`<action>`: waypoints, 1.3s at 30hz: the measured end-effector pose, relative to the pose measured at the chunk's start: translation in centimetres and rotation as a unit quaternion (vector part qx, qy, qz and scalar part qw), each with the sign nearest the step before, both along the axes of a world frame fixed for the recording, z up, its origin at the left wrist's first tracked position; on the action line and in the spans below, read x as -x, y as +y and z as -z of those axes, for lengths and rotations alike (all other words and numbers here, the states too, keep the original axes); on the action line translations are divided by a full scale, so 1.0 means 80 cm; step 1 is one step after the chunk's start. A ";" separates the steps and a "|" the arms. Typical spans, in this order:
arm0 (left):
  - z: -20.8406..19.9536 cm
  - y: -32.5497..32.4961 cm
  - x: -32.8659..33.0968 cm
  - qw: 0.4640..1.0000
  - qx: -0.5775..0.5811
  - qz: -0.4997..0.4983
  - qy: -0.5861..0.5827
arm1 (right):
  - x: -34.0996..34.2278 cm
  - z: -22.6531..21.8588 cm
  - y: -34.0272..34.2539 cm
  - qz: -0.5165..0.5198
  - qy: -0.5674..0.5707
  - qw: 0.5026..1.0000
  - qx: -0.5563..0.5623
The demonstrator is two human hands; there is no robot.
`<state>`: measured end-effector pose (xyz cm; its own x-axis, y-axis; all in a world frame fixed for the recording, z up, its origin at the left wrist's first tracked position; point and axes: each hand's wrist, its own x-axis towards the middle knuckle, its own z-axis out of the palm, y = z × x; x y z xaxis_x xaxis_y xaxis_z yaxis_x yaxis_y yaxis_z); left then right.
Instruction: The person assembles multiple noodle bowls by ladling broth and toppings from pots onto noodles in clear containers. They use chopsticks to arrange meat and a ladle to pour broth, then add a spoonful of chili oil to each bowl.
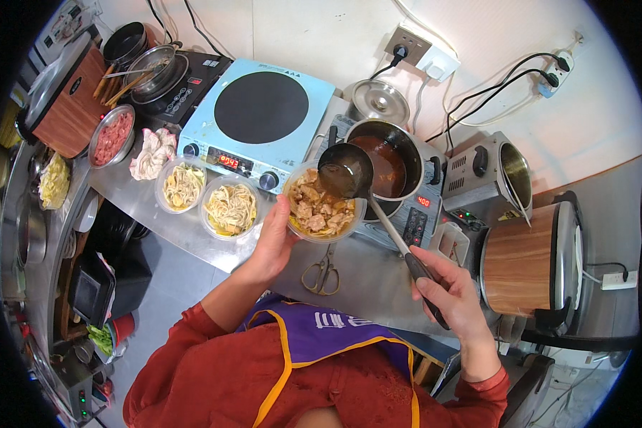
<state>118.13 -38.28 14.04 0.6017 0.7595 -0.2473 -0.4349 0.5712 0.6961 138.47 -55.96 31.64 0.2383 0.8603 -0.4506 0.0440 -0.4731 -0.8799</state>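
Note:
My left hand (273, 239) grips the near-left side of a clear plastic bowl (362, 214) filled with browned meat chunks and broth. In my right hand (449, 289) is the black handle of a ladle (346, 170), its dark cup tilted over the bowl's far rim, with brownish liquid in it. Behind the ladle, a pot (419, 153) of reddish-brown broth sits on a grey induction cooker (424, 214). Two more clear bowls, a noodle bowl (230, 207) and another noodle bowl (180, 185), stand to the left on the steel counter.
Scissors (321, 274) lie on the counter below the bowl. A light-blue induction cooker (200, 128) stands behind the noodles. At left are a metal bowl of raw minced meat (112, 138) and a crumpled cloth (153, 153). A wood-patterned cooker (521, 260) stands at right.

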 end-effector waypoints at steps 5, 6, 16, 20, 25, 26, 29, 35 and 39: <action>0.003 0.001 -0.002 1.000 0.018 -0.006 0.015 | -0.013 0.000 -0.001 0.055 0.124 0.991 0.008; 0.006 0.002 -0.003 1.000 0.024 -0.007 0.011 | -0.018 0.000 0.000 0.075 0.168 0.983 0.008; 0.016 0.006 -0.006 1.000 0.017 -0.010 0.005 | -0.066 0.033 0.019 0.088 0.015 0.996 -0.020; 0.017 0.006 -0.003 1.000 0.013 0.000 0.001 | -0.079 0.068 0.036 -0.025 -0.364 0.927 -0.090; 0.021 0.007 -0.002 1.000 0.025 -0.012 -0.003 | -0.099 0.082 0.054 -0.004 -0.422 0.906 -0.036; 0.021 0.007 -0.001 0.999 0.035 -0.015 -0.004 | -0.101 0.083 0.057 -0.005 -0.415 0.909 -0.040; 0.021 0.006 0.000 0.999 0.029 -0.019 -0.015 | -0.103 0.087 0.069 -0.001 -0.346 0.938 -0.030; 0.020 0.005 0.002 1.000 -0.011 0.001 0.020 | -0.105 0.071 0.074 0.102 0.084 0.991 0.015; 0.019 0.002 0.003 1.000 0.018 -0.015 -0.010 | -0.092 0.050 0.068 0.110 0.148 0.983 -0.005</action>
<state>117.89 -38.11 12.49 0.5843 0.7675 -0.2637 -0.4651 0.5829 0.6663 145.85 -50.48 27.62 0.2792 0.8076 -0.5195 -0.3161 -0.4336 -0.8439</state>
